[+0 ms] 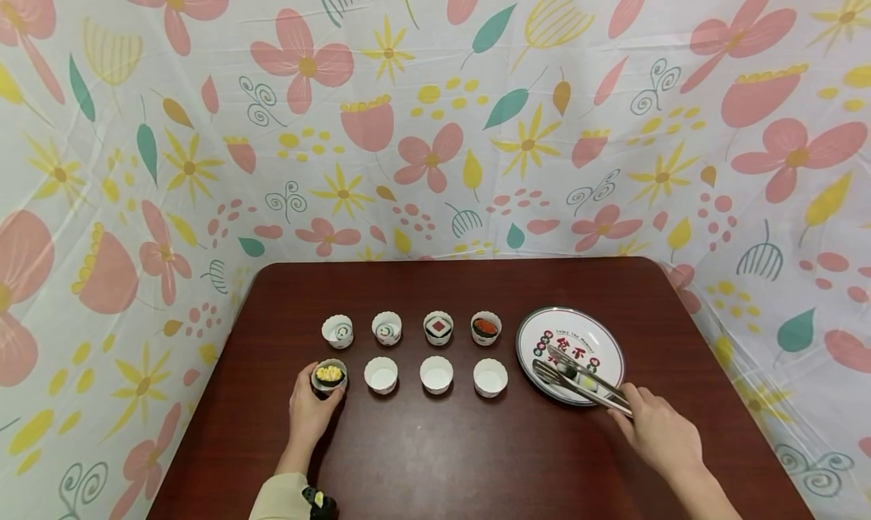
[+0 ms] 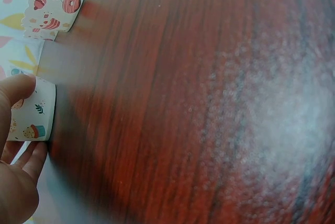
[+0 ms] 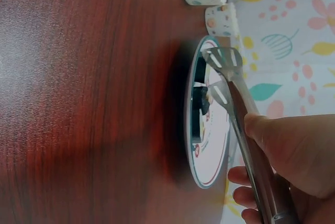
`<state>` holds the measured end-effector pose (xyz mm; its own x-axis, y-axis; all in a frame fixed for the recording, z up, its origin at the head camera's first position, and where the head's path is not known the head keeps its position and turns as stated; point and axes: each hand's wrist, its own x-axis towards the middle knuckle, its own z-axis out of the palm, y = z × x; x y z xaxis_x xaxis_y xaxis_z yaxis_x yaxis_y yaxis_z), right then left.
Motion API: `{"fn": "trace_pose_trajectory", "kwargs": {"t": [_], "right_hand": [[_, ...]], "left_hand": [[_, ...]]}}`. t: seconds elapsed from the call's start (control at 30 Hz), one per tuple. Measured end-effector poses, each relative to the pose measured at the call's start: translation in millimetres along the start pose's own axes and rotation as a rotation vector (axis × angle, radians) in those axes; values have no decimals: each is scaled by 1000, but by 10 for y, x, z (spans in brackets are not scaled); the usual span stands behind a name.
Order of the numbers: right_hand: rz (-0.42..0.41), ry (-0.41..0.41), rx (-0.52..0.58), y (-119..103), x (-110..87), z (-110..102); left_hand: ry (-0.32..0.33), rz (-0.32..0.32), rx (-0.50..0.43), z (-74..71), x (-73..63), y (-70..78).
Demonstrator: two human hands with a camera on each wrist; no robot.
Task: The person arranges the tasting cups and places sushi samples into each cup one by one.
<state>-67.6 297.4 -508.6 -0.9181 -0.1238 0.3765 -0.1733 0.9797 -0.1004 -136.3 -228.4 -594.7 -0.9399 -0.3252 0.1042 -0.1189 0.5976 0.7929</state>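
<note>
My left hand [image 1: 310, 410] grips the near-left paper cup [image 2: 44, 111] between thumb and fingers. The cup holds a dark-wrapped sushi piece with a yellow topping [image 1: 330, 375]. My right hand [image 1: 661, 431] holds metal tongs [image 3: 247, 130], their slotted tips reaching over the round white plate [image 1: 602, 335]. Several dark-wrapped sushi pieces [image 3: 200, 101] lie on that plate, partly behind the tongs in the head view. The tong tips stand apart, close to the pieces; whether they touch one I cannot tell.
Behind is a row of paper cups: two hold white rolls [image 1: 388, 329], one a square piece with a red centre [image 1: 438, 326], one red-topped sushi [image 1: 485, 328]. Three cups showing white insides [image 1: 436, 375] stand right of the left hand. Patterned cloth [image 1: 429, 127] surrounds the brown table [image 1: 422, 459].
</note>
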Motion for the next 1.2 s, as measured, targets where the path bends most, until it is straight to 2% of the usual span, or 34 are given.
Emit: {"fn": "trace_pose_trajectory", "kwargs": {"t": [0.2, 0.43, 0.87, 1.1, 1.2], "right_hand": [[-26, 30, -33, -14, 17, -38], [11, -32, -68, -37, 83, -97], [-12, -75, -81, -15, 152, -119], [21, -187, -85, -25, 208, -132], [15, -160, -85, -27, 216, -115]], "left_hand": [[9, 8, -4, 14, -4, -2], [28, 18, 2, 16, -12, 5], [35, 22, 2, 14, -10, -2], [10, 1, 3, 6, -11, 10], [14, 2, 1, 5, -14, 20]]}}
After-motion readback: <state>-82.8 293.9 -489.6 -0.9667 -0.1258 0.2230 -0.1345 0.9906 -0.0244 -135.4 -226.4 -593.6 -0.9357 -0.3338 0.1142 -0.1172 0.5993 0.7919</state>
